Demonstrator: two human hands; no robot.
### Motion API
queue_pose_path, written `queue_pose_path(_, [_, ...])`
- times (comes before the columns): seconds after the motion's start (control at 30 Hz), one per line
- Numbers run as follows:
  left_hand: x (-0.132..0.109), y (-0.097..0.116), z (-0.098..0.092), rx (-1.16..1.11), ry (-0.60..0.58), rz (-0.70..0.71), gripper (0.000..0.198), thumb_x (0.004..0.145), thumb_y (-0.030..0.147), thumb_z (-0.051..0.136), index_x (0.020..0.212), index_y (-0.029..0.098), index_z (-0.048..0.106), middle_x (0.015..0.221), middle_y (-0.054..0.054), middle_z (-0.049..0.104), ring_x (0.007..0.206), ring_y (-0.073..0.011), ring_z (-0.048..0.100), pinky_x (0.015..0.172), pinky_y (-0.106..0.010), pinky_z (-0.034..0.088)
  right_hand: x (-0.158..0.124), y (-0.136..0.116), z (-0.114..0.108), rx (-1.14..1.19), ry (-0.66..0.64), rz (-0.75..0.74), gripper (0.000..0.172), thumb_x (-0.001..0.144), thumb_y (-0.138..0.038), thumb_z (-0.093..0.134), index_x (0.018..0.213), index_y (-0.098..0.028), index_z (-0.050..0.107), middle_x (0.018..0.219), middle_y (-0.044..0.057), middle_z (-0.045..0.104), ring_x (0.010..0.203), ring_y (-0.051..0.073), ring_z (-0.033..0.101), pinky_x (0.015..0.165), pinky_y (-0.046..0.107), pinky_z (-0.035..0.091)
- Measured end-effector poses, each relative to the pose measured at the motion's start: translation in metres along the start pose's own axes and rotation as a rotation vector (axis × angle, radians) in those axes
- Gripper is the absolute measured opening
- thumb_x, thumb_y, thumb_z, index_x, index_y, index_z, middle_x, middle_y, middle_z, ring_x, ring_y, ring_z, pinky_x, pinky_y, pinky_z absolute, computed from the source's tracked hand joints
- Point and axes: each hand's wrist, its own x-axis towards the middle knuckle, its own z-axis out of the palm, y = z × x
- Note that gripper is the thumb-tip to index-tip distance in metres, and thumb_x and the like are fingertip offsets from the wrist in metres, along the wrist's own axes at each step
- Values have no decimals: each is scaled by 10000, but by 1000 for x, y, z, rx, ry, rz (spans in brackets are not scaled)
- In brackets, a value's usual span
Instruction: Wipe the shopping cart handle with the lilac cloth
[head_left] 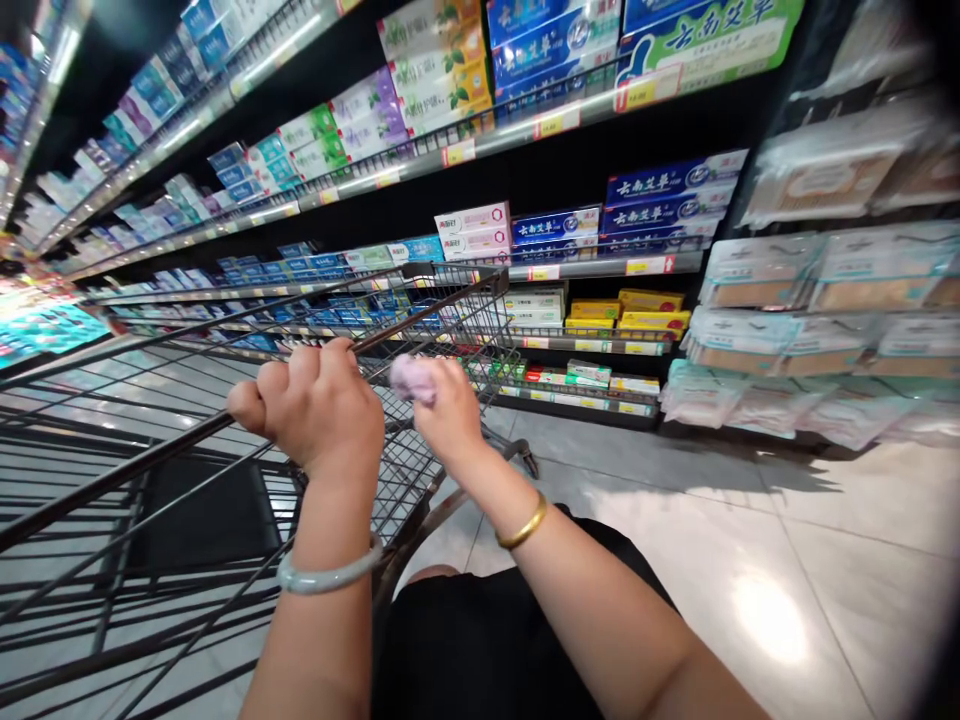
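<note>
My left hand [319,405], with a pale bangle [330,575] at the wrist, is closed around the top rail of a dark wire shopping cart [187,440]. To its right, my right hand [451,415] is closed on a bunched lilac cloth [412,380]. A gold bangle [523,525] circles that wrist. The cloth is slightly blurred and sits over the cart's side, near the far rail; whether it touches the wire cannot be made out. Both hands are seen from the back, so my palms are hidden.
Shelves [592,268] stacked with toothpaste boxes [472,232] run along the far side, close beyond the cart. Hanging packets [772,270] line a rack at the right. A black panel [202,515] shows through the cart's wires. Grey tiled floor [675,500] extends to the right.
</note>
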Motion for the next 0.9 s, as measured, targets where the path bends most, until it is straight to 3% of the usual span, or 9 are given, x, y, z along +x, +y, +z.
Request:
queue_pose_path(0.1, [0, 0, 0, 1, -5, 1, 461, 1015, 386, 299, 1179, 235, 703, 1001, -167, 667, 1074, -380, 502, 956, -601, 274, -1, -6, 1, -27, -77, -170, 502, 822, -64, 582, 1271, -278, 650, 1242, 78, 624, 1189, 222, 563, 1015, 350, 501])
queue_pose_path(0.3, [0, 1, -3, 0, -26, 18, 457, 1004, 365, 318, 1193, 198, 698, 1004, -194, 658, 1066, -400, 485, 942, -620, 279, 11, 29, -9, -52, 15, 391, 461, 772, -41, 575, 1190, -212, 670, 1143, 90, 657, 1074, 245, 608, 964, 402, 526])
queue_pose_path(0.4, [2, 2, -1, 14, -21, -2, 453, 1008, 381, 316, 1167, 195, 697, 1013, -175, 649, 1082, -383, 489, 968, -605, 279, 11, 8, -7, 33, 32, 183, 454, 774, -54, 574, 1189, -217, 660, 1161, 78, 657, 1117, 230, 600, 1001, 377, 515])
queue_pose_path(0.47, [4, 2, 0, 13, -41, -45, 462, 1011, 401, 314, 1145, 196, 707, 1008, -168, 649, 1099, -378, 482, 985, -600, 280, 8, -9, -4, 97, -50, -100, 468, 792, -73, 582, 1228, -233, 642, 1217, 65, 654, 1172, 211, 586, 1040, 344, 497])
queue_pose_path(0.53, [5, 2, 0, 4, -62, -83, 459, 1009, 403, 321, 1135, 209, 716, 1003, -166, 650, 1115, -377, 471, 996, -604, 282, 4, -14, -2, 105, -161, -246, 501, 797, -80, 595, 1268, -250, 622, 1274, 54, 645, 1211, 204, 575, 1058, 330, 488])
queue_pose_path(0.63, [4, 2, 1, -6, -46, -57, 412, 990, 370, 367, 1182, 231, 705, 1023, -165, 647, 1126, -376, 454, 998, -614, 281, 2, 3, -3, 8, -191, -60, 460, 800, -79, 602, 1220, -261, 646, 1229, 60, 652, 1169, 225, 590, 1004, 352, 513])
queue_pose_path(0.7, [3, 2, 2, 3, -33, -24, 418, 990, 374, 362, 1191, 226, 698, 1024, -167, 640, 1114, -373, 446, 994, -613, 286, 2, 14, -4, -43, -102, 204, 418, 810, -81, 587, 1185, -253, 655, 1169, 69, 652, 1109, 235, 604, 963, 372, 527])
queue_pose_path(0.77, [5, 1, 4, 8, -19, -27, 451, 1002, 407, 329, 1182, 215, 696, 1020, -163, 632, 1099, -364, 440, 998, -610, 290, 1, 13, -4, -41, -10, 322, 422, 813, -75, 566, 1192, -244, 642, 1161, 77, 645, 1095, 235, 605, 962, 379, 526])
queue_pose_path(0.9, [10, -3, 10, -90, -21, -90, 464, 992, 504, 332, 1034, 236, 709, 860, -111, 559, 1059, -353, 419, 1022, -631, 268, -7, -12, -2, 37, -144, -108, 443, 806, -122, 598, 1230, -251, 612, 1233, 66, 634, 1161, 224, 588, 1005, 347, 511])
